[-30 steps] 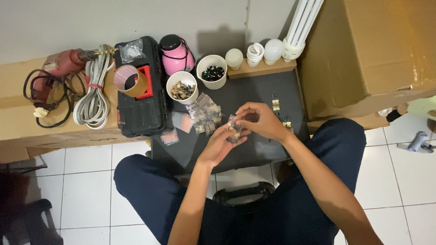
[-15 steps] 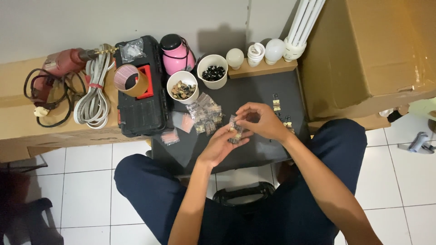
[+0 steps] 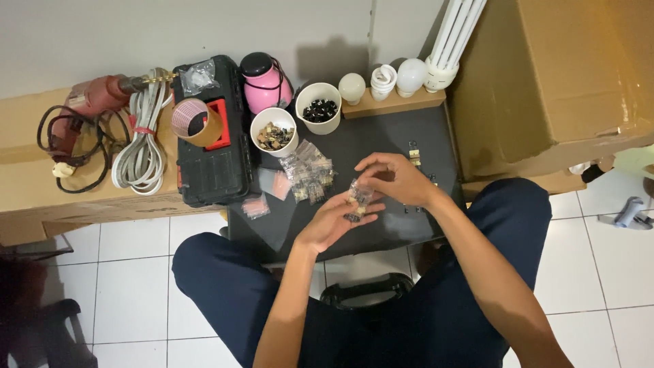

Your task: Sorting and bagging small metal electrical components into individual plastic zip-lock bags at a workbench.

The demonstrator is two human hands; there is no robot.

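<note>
Both hands work a small clear bag over the dark table.

The left hand cups the bag from below, palm up, seemingly to steady it; the right hand pinches its top from above; more filled bags lie just beside, near two cups of small parts; the table keeps everything within reach.

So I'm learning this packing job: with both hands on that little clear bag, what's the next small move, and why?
Probably set the bag on the pile of bags. Both the left hand and right hand hold it over the dark table, it already seems to hold small parts, and similar bags lie beside the cups.
</note>
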